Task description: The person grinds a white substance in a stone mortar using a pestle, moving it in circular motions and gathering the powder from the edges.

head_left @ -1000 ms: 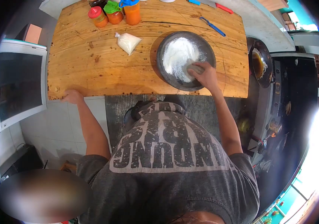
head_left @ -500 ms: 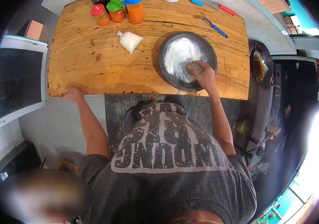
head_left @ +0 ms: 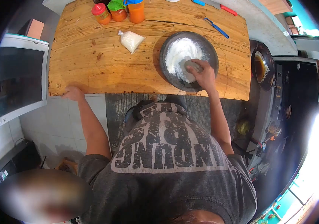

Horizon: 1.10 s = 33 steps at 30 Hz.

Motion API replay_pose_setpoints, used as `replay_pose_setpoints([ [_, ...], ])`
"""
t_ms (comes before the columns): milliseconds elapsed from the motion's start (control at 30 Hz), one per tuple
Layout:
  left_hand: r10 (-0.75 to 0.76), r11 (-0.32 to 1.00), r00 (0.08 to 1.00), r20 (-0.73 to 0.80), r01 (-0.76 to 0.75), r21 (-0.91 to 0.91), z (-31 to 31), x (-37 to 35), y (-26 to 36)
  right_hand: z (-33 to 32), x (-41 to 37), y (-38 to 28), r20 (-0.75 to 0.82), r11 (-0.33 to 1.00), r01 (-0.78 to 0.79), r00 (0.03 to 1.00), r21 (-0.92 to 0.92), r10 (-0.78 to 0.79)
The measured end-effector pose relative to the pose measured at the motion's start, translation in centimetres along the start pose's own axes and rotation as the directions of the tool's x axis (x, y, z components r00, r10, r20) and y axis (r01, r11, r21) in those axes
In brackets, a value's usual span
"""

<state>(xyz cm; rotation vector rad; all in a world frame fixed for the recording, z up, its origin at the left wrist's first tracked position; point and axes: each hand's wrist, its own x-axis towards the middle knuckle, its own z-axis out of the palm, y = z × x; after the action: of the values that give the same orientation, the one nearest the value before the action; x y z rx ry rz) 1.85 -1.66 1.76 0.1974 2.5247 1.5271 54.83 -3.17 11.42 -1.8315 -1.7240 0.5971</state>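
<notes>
The pestle [head_left: 192,66], a rounded grey stone, is inside the wide dark bowl [head_left: 211,52], right of the bowl's middle, down against the white powder [head_left: 180,54]. I see the person's right hand [head_left: 205,75] reaching over the bowl's near right side, with thumb and fingers clamped on that stone. The powder lies thickest toward the far and left part of the bowl; beside the pestle it thins out and dark stone shows through.

The left hand [head_left: 73,93] is at the near left corner of the wooden table [head_left: 92,69], touching its edge; from here I cannot tell whether its fingers are apart or together. That arm is nearly straight, well away from the bowl.

Just left of the bowl, a small clear bag [head_left: 131,41] of something pale lies on the boards. Farther back on the left stand a red-lidded jar [head_left: 102,15], a green-lidded jar [head_left: 118,14] and a blue-lidded jar [head_left: 137,14], close beside one another. Beyond the bowl, to the right, lies a slim blue-handled tool [head_left: 219,30], and behind that a red-handled knife [head_left: 228,10]. Past the table's right edge sits a dark pan [head_left: 256,76] with brown liquid in it.
</notes>
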Motion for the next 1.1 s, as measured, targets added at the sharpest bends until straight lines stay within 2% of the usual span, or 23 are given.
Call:
replay_pose_setpoints([
  [67,0.035,0.999,0.999,-0.025,-0.034,0.032,0.5,1.6,-1.7,-1.5,-0.2,-0.7,0.021,0.998,-0.06,0.998,0.01,0.06],
  [100,0.016,1.0,1.0,-0.022,-0.015,0.021,0.5,1.4,-1.4,-1.9,-0.8,0.2,0.0,0.998,-0.024,1.0,0.056,0.024],
  [167,-0.024,1.0,1.0,-0.011,0.024,-0.001,0.3,0.6,-0.6,-3.4,-2.1,0.4,0.085,0.996,-0.064,0.994,-0.055,0.068],
  [200,0.015,1.0,1.0,-0.016,-0.014,0.016,0.4,1.0,-1.1,-3.8,-2.6,0.4,0.128,0.991,-0.079,0.987,-0.109,0.093],
  [267,0.095,0.994,0.995,-0.03,-0.093,0.049,0.8,2.1,-2.5,-2.7,-3.2,0.6,0.112,0.991,-0.013,0.993,-0.132,0.028],
  [400,-0.015,0.999,1.0,-0.005,0.015,0.052,0.3,0.8,-0.7,0.0,-2.0,-1.0,0.036,0.987,0.054,0.998,-0.152,-0.049],
  [433,-0.025,0.999,1.0,-0.006,0.025,0.048,0.2,0.2,-0.2,0.2,-1.5,-1.5,0.025,0.987,0.03,0.999,-0.157,-0.026],
  [567,0.033,0.999,0.999,-0.031,-0.032,0.018,0.6,1.4,-1.5,-1.7,-1.9,-0.8,-0.016,0.996,0.077,0.997,0.044,-0.076],
  [667,-0.027,0.998,0.999,-0.028,0.029,0.054,0.4,1.1,-0.8,-3.5,-3.8,0.0,0.107,0.999,0.022,0.994,-0.037,-0.018],
  [767,-0.034,0.999,0.999,-0.006,0.034,0.026,0.2,0.7,-0.4,-2.1,-4.3,-0.1,0.087,0.995,0.082,0.993,-0.057,-0.077],
  [867,0.08,0.997,0.997,0.017,-0.08,-0.017,1.0,3.1,-3.3,-0.3,-2.8,-0.8,0.038,0.98,0.145,0.989,-0.139,-0.141],
  [967,0.034,0.999,0.999,-0.02,-0.034,0.021,0.8,2.1,-2.1,-0.6,-1.6,-0.7,0.015,0.983,0.116,0.993,-0.145,-0.115],
  [1067,0.043,0.999,0.999,-0.006,-0.043,0.009,0.8,1.8,-2.1,-2.0,-3.1,-0.4,0.14,0.988,0.13,0.983,-0.079,-0.118],
  [1100,0.017,0.999,1.0,-0.01,-0.016,0.031,0.7,1.7,-1.9,-2.1,-3.7,-0.7,0.149,0.984,0.135,0.982,-0.113,-0.117],
])
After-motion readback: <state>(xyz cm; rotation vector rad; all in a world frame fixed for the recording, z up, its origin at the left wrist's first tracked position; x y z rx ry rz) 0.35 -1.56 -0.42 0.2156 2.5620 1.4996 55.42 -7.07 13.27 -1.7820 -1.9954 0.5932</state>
